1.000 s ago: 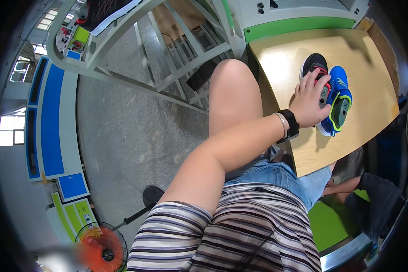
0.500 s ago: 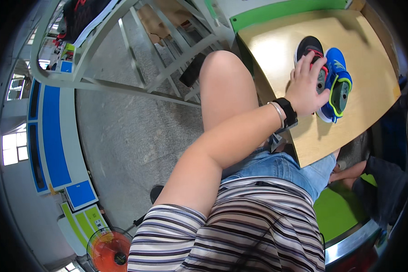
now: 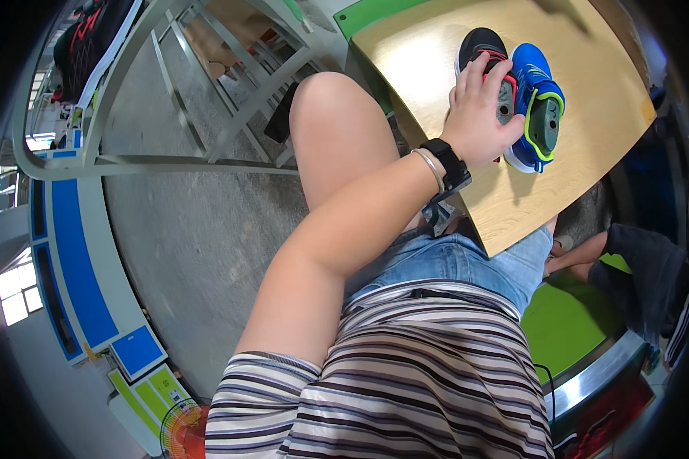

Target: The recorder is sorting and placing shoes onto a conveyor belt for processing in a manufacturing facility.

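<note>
A black shoe (image 3: 478,42) with red trim and a blue shoe (image 3: 530,65) with lime-green edging stand side by side on the light wooden tabletop (image 3: 413,61). Both have a grey-green last (image 3: 544,126) inside. My left hand (image 3: 478,118) lies over the black shoe, its fingers curled across the lace area. Its thumb reaches toward the heel of the blue shoe; whether it touches is hard to tell. The hand covers much of the black shoe's rear. My right hand is out of sight.
A pale metal rack (image 3: 230,141) stands left of my knee, with another black shoe (image 3: 88,53) on it at the upper left. An orange fan (image 3: 190,432) is at the lower left. At the right, another person's dark-clothed limb (image 3: 643,260) shows beside a green surface (image 3: 574,336).
The whole view has shifted, so the table, shoes and my hand appear higher and farther left. My left hand stays on the black shoe, and the shoes keep their places on the table.
</note>
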{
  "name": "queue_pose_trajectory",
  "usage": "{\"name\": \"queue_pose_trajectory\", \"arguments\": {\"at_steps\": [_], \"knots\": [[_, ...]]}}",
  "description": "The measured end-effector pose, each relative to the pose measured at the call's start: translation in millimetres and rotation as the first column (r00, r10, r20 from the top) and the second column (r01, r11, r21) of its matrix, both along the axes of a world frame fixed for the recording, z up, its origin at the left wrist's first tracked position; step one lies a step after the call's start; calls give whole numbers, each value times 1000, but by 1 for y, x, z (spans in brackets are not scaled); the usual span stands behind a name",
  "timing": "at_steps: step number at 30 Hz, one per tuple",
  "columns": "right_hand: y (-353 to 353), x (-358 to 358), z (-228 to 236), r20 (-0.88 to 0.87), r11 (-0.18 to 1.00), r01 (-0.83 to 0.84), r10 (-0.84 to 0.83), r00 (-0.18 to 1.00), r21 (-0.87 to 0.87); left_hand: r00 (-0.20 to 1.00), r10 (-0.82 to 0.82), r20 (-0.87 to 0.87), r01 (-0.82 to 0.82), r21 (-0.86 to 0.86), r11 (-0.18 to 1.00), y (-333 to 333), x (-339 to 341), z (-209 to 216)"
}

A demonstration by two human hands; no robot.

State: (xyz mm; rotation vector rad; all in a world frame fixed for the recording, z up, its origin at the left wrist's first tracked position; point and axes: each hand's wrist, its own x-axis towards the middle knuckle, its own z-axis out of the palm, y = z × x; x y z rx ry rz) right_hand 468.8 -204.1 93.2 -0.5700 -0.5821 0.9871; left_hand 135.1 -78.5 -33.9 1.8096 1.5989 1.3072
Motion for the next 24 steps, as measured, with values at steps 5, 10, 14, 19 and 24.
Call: {"name": "queue_pose_trajectory", "arguments": {"at_steps": [5, 10, 14, 19, 24], "knots": [[43, -11, 18, -96, 989, -102, 113, 989, 109, 999, 37, 4, -37, -10, 999, 1, -3, -3], [85, -23, 72, -138, 933, -180, 232, 963, 312, 999, 40, 2, -40, 20, 999, -1, -7, 4], [92, 1, 141, -145, 823, -114, 231, 962, 556, 1000, 5, 1, -5, 64, 998, -3, -3, 5], [17, 40, 190, -249, 542, 174, 67, 966, 822, 999, -24, 30, 21, 84, 996, -7, -4, 2], [140, -61, 30, 342, 994, 49, -79, 937, 95, 1000, -3, 18, 3, -13, 1000, -11, -14, 8]]}}
